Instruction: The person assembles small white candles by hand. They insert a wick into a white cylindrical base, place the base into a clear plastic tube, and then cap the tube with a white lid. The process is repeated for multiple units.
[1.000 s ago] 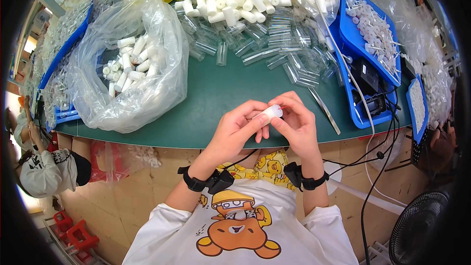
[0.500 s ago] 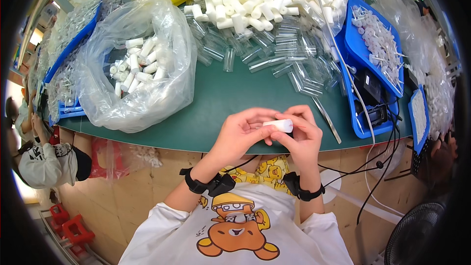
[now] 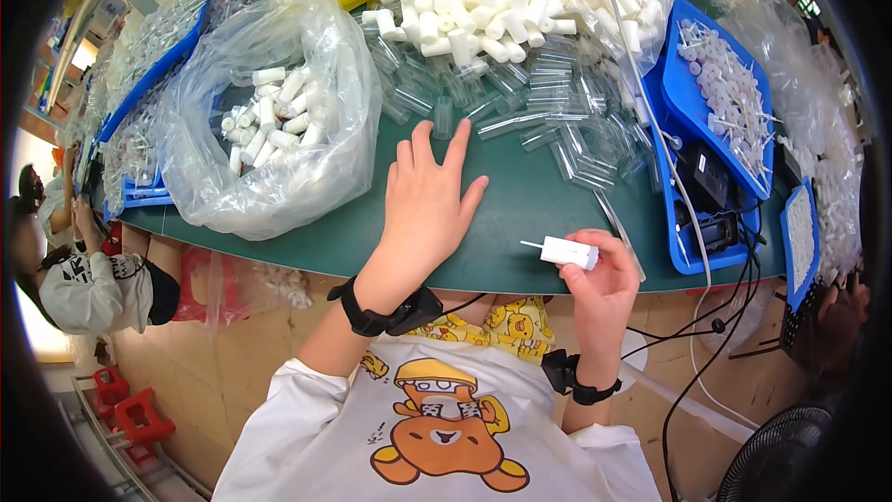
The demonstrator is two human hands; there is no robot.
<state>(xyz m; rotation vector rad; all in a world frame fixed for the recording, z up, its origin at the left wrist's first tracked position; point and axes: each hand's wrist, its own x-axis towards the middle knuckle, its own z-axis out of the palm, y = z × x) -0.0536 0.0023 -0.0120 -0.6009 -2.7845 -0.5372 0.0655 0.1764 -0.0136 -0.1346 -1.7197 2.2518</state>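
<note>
Left to right: clear bag (image 3: 279, 200) of white cylinders, then left hand (image 3: 420, 209), palm down over the green worktop (image 3: 511, 191), grip spread, nothing visibly held. One clear tube (image 3: 443, 119) lies just beyond, between index and middle fingertips, long axis pointing away from the person; contact can't tell. Left hand is nearer to it. Right hand (image 3: 606, 277): grip pinches a white cylinder (image 3: 565, 252) by its right end, axis roughly crosswise, thin stem (image 3: 531, 244) pointing left.
</note>
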